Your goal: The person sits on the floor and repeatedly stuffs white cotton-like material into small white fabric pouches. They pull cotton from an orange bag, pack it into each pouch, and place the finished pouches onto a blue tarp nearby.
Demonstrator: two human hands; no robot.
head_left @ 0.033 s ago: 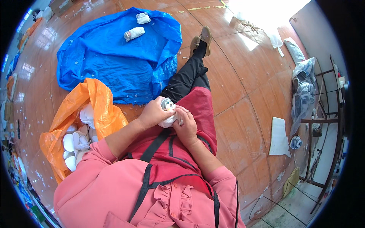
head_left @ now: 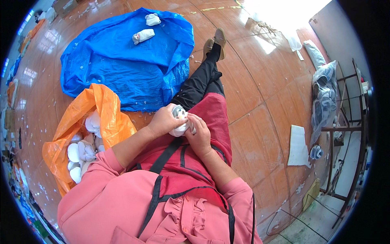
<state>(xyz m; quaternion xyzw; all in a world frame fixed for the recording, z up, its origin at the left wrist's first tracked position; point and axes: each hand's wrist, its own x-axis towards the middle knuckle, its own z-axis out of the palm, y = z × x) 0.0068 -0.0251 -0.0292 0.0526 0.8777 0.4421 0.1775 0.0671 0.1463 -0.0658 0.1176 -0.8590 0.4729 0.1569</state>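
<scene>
Over my lap, both hands hold a small white stuffed toy with a grey top and dark marks like a face. My left hand wraps round its left side, thumb across the front. From the other side, my right hand pinches at the toy's edge with bent fingers. What lies between those fingertips is too small to make out. An orange plastic bag gapes at my left, filled with several soft white and greyish pieces.
Ahead, a blue plastic sheet lies on the tiled floor, with a white wrapped-looking toy and another white bundle on it. A metal rack, a clear plastic bag and a white board are at the right.
</scene>
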